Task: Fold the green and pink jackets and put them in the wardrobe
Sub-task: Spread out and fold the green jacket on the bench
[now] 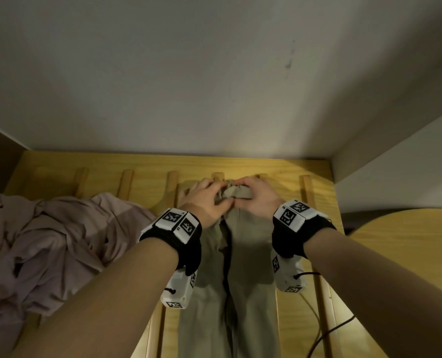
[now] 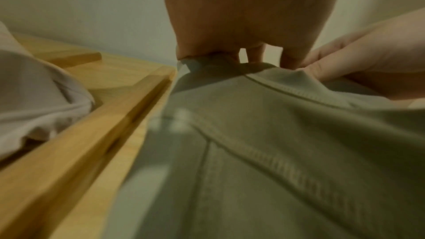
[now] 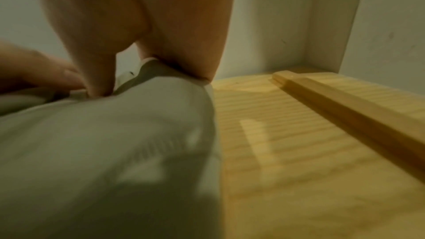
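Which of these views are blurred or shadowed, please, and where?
Head view: sharp but dim, both forearms casting shadows on the long olive-green fabric jacket; the crumpled pink fabric jacket sits in shade. Left wrist view: near cloth smeared, slatted pale wooden surface soft. Right wrist view: foreground blurred, lit streak on wood.

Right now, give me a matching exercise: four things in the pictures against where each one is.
Things:
1. green jacket
2. pink jacket
3. left hand
4. right hand

Places:
A. bunched in a heap, left side of the slats
B. grips the collar's right side
C. laid out lengthwise, centre of the slats
D. grips the collar's left side

Pairs: 1-C, 2-A, 3-D, 4-B
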`<state>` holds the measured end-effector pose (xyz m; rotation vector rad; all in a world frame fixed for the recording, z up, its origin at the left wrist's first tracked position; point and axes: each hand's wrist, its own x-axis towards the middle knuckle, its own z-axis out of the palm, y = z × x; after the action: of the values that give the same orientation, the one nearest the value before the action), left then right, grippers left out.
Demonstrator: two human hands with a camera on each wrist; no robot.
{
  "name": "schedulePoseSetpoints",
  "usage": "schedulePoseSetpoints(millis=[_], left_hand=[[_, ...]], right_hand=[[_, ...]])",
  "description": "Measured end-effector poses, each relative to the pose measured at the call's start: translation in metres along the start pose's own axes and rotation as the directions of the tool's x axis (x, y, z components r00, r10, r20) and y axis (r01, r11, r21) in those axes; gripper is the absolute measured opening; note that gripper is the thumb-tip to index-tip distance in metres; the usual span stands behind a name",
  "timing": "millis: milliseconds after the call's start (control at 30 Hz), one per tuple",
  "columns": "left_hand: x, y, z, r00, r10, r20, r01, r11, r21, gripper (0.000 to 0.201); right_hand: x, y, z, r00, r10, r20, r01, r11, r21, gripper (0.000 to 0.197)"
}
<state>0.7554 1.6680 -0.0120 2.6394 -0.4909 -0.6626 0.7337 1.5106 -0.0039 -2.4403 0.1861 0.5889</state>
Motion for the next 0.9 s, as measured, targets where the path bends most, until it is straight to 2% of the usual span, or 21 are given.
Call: schedulePoseSetpoints(millis=[67,167,233,300,367,467,500,567,633,800,900], left_hand=[[0.001,0.000,0.002,1.000,-0.017,-0.011,0.018,1.000,0.010,0.043],[0.002,0.002,0.003,0.996,-0.072,-0.055,0.067,0.995,-0.075,0.024],[0.003,0.003,0.003,0.995,-0.083,-0.058,0.077,0.991,-0.108,0.019],[0.002,0.005,0.002,0.996,-0.045,-0.077,0.034,0.989,-0.141,0.019],[0.001,0.008,0.000,0.995,0.002,-0.099,-0.019,0.985,-0.173,0.020],[-0.003,0.011,-0.003,0.997,0.019,-0.080,-0.035,0.980,-0.197,0.024],[-0.004,0.010,-0.003,0.997,0.037,-0.062,-0.047,0.982,-0.184,0.029],[-0.003,0.009,-0.003,0.997,0.071,-0.005,-0.071,0.991,-0.117,0.035],[0.000,0.008,-0.003,0.998,0.043,0.036,-0.042,0.998,-0.040,0.033],[0.006,0.011,0.000,0.997,-0.039,0.070,0.036,0.999,0.032,0.048],[0.007,0.012,0.004,0.996,-0.062,0.066,0.059,0.997,0.045,0.053]], right_hand=[[-0.001,0.001,-0.002,0.999,-0.004,0.033,0.003,1.000,0.014,0.053],[-0.004,0.002,-0.002,0.999,0.003,0.054,-0.012,0.985,0.170,0.065],[-0.004,0.004,-0.003,0.999,0.007,0.032,-0.015,0.970,0.242,0.063],[-0.006,0.005,-0.005,1.000,0.011,-0.013,-0.007,0.960,0.279,0.058],[-0.007,0.006,-0.007,0.999,-0.012,-0.034,0.018,0.982,0.188,0.046],[-0.005,0.005,-0.006,0.998,-0.053,0.019,0.052,0.997,0.055,0.018],[-0.005,0.004,-0.005,0.998,-0.059,0.036,0.059,0.998,0.007,0.016],[-0.003,0.005,-0.005,0.997,-0.061,0.046,0.064,0.995,-0.079,0.028],[-0.004,0.006,-0.005,0.997,-0.064,0.042,0.068,0.993,-0.098,0.038],[-0.010,0.009,-0.005,0.999,-0.021,-0.030,0.024,0.995,0.093,0.024],[-0.013,0.011,-0.010,0.996,0.078,0.032,-0.079,0.996,0.029,0.033]])
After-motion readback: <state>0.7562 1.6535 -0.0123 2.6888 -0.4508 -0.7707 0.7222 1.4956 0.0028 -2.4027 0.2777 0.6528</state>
